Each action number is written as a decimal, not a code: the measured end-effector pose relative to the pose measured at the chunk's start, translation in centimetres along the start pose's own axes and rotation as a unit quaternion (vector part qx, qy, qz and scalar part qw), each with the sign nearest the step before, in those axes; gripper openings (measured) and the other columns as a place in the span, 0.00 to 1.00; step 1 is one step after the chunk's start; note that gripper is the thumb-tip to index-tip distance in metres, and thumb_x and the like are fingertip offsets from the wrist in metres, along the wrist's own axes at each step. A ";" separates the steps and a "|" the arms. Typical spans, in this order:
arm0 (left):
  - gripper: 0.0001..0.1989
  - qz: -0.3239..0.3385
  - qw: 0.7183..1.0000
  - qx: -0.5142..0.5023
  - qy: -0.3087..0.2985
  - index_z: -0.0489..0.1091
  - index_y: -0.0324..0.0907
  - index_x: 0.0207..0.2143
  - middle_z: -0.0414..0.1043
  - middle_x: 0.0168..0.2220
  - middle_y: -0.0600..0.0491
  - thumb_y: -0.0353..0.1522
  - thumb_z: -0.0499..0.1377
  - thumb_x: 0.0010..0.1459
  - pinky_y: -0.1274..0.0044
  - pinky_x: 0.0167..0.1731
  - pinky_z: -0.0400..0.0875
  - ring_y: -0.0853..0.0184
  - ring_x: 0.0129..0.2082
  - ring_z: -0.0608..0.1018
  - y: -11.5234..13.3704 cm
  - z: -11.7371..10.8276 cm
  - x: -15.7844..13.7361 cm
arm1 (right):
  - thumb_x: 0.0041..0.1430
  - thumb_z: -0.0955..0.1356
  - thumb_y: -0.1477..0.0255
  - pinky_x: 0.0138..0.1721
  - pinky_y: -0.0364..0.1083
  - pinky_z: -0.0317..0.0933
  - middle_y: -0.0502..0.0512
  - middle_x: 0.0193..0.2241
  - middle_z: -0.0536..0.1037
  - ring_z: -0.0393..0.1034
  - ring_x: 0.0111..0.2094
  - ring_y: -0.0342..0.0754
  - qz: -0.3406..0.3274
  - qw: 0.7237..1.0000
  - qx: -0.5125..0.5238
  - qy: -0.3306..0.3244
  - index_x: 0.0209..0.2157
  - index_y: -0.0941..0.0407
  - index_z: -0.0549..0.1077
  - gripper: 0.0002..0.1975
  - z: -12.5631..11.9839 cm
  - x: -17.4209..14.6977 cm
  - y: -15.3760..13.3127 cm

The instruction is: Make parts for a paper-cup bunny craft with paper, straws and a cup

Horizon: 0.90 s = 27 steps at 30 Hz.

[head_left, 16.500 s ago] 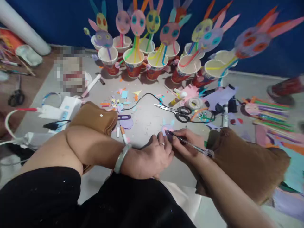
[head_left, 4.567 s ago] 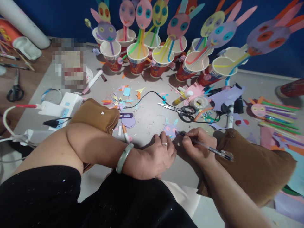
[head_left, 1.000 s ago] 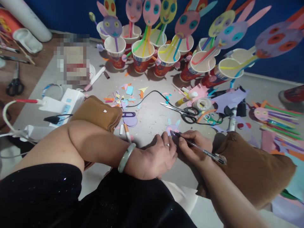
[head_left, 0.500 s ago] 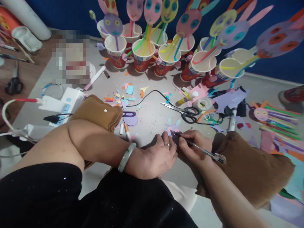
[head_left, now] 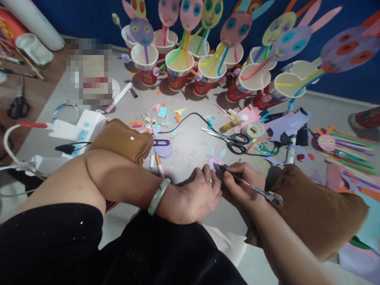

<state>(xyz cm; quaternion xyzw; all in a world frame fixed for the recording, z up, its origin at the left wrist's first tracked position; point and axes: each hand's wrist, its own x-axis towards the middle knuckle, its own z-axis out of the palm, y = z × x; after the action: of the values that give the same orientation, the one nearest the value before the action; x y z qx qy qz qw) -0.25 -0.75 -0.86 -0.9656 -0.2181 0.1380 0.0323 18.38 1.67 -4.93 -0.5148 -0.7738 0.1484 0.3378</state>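
Note:
A small purple paper rabbit face [head_left: 215, 160] with light blue ears and pink spots lies on the grey table, its lower part covered by my fingers. My left hand [head_left: 197, 198], with a ring and a pale green bangle at the wrist, rests on the table, fingers stretched out and fingertips pressing the cutout's lower edge. Closed in a writing grip, my right hand [head_left: 246, 182] holds a clear-barrelled pen [head_left: 255, 188]. The pen's tip is at the right side of the paper face; whether it touches cannot be made out.
Scissors [head_left: 227, 140] lie just beyond the cutout, near a tape roll [head_left: 253, 130]. Paper cups [head_left: 179, 69] with straw-mounted animal faces line the back. Brown cushions [head_left: 314, 213] sit under both arms. A power strip [head_left: 84, 128], paper scraps [head_left: 162, 113] and straws [head_left: 353, 152] lie around.

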 end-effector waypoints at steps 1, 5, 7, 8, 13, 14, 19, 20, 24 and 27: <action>0.51 0.000 1.000 0.000 0.000 0.59 0.31 0.64 0.60 0.62 0.26 0.58 0.59 0.50 0.53 0.49 0.70 0.32 0.61 0.65 0.0 0.0 0.0 | 0.55 0.68 0.71 0.22 0.42 0.66 0.49 0.24 0.77 0.72 0.20 0.44 0.002 1.000 0.001 -0.002 0.31 0.53 0.69 0.02 0.0 0.0 0.0; 0.51 0.000 1.000 0.000 -0.001 0.59 0.30 0.64 0.60 0.62 0.26 0.58 0.59 0.49 0.53 0.49 0.70 0.31 0.61 0.65 0.0 0.0 0.0 | 0.55 0.68 0.70 0.23 0.43 0.66 0.50 0.24 0.78 0.73 0.21 0.45 0.008 1.000 -0.007 0.005 0.31 0.52 0.69 0.03 0.0 -0.1 0.0; 0.51 -0.001 1.000 0.001 0.001 0.59 0.29 0.64 0.60 0.62 0.26 0.58 0.59 0.49 0.53 0.49 0.70 0.31 0.61 0.65 0.0 0.0 0.0 | 0.55 0.68 0.70 0.23 0.43 0.66 0.50 0.25 0.78 0.73 0.22 0.45 0.008 1.000 -0.009 0.001 0.31 0.53 0.69 0.03 -0.1 -0.1 -0.1; 0.51 -0.001 1.000 0.001 0.001 0.59 0.30 0.64 0.60 0.62 0.26 0.58 0.59 0.49 0.53 0.49 0.70 0.31 0.61 0.65 0.0 -0.1 0.0 | 0.56 0.68 0.70 0.23 0.43 0.65 0.50 0.25 0.78 0.73 0.21 0.45 0.007 1.000 -0.009 -0.001 0.31 0.53 0.69 0.03 -0.1 -0.1 -0.1; 0.52 0.000 1.000 -0.004 -0.010 0.59 0.31 0.64 0.59 0.62 0.26 0.59 0.60 0.48 0.53 0.50 0.70 0.31 0.61 0.64 0.0 -0.1 0.1 | 0.55 0.68 0.70 0.22 0.43 0.65 0.50 0.24 0.78 0.72 0.21 0.44 0.013 1.000 -0.012 0.002 0.31 0.53 0.69 0.03 -0.1 0.0 -0.2; 0.52 0.000 1.000 -0.005 -0.008 0.59 0.31 0.64 0.59 0.62 0.26 0.59 0.60 0.48 0.52 0.49 0.70 0.31 0.61 0.64 0.0 -0.1 0.1 | 0.55 0.68 0.70 0.22 0.43 0.65 0.50 0.24 0.78 0.72 0.21 0.44 0.014 1.000 -0.010 -0.002 0.31 0.53 0.69 0.03 -0.1 0.0 -0.2; 0.51 -0.003 1.000 -0.001 0.012 0.61 0.31 0.63 0.60 0.62 0.26 0.58 0.60 0.48 0.52 0.48 0.70 0.30 0.61 0.65 0.2 0.4 0.1 | 0.55 0.68 0.70 0.24 0.43 0.66 0.50 0.25 0.79 0.73 0.22 0.45 0.018 1.000 -0.006 -0.002 0.31 0.52 0.70 0.02 -0.1 -0.1 0.0; 0.51 -0.003 1.000 0.000 0.017 0.61 0.30 0.63 0.60 0.61 0.26 0.58 0.60 0.48 0.52 0.48 0.70 0.30 0.61 0.65 0.2 0.5 0.1 | 0.55 0.68 0.70 0.24 0.43 0.66 0.50 0.25 0.79 0.73 0.22 0.45 0.020 1.000 -0.007 0.000 0.31 0.52 0.70 0.02 -0.1 -0.1 0.1; 0.53 -0.003 1.000 0.004 0.019 0.60 0.29 0.63 0.60 0.61 0.25 0.60 0.60 0.47 0.52 0.48 0.70 0.30 0.60 0.65 0.2 0.5 0.1 | 0.55 0.68 0.70 0.23 0.42 0.66 0.50 0.25 0.78 0.73 0.21 0.44 0.013 1.000 -0.003 -0.004 0.31 0.53 0.69 0.02 -0.1 0.0 -0.1; 0.52 -0.005 1.000 0.005 0.004 0.59 0.31 0.64 0.60 0.62 0.26 0.59 0.60 0.48 0.52 0.50 0.69 0.31 0.61 0.65 0.2 0.3 0.1 | 0.55 0.68 0.71 0.24 0.42 0.66 0.51 0.25 0.78 0.73 0.22 0.45 0.010 1.000 -0.007 -0.001 0.31 0.53 0.69 0.02 -0.1 0.0 -0.3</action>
<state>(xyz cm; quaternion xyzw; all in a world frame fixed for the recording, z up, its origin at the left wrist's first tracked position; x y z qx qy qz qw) -0.18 -0.88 -1.15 -0.9648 -0.2224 0.1348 0.0386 18.26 1.59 -4.69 -0.5250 -0.7698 0.1469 0.3319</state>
